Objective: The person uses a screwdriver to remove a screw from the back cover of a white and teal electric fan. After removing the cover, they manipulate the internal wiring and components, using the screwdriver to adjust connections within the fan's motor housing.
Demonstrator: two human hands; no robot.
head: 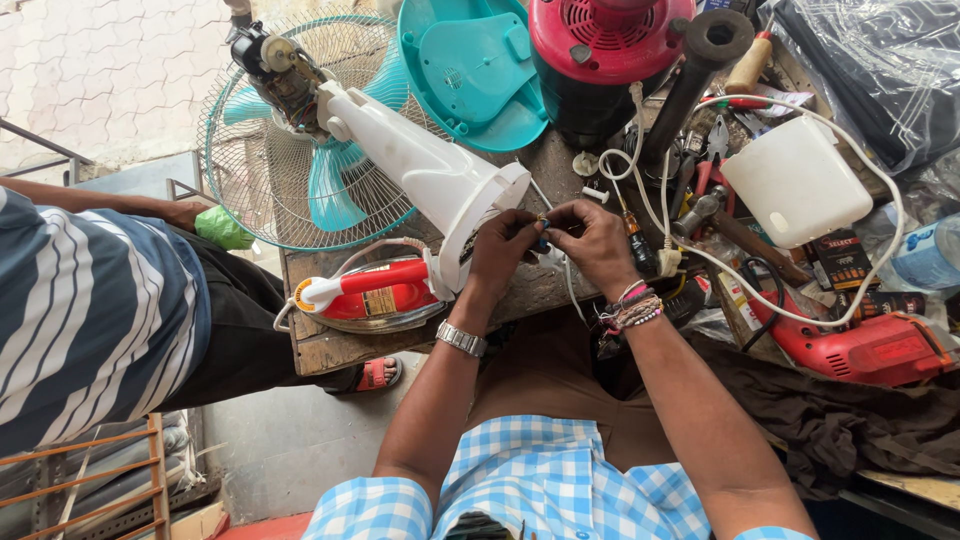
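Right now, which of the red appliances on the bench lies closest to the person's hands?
The red clothes iron, just beside the left hand. The red drill and the red-topped motor lie farther away.

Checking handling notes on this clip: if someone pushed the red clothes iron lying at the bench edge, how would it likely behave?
The red iron probably feels heavy for its size, given its metal soleplate. It seems to lie flat, so it would likely slide rather than tip. It sits near the wooden bench's front edge, so a push that way might drop it. Its white cord would trail floppily.
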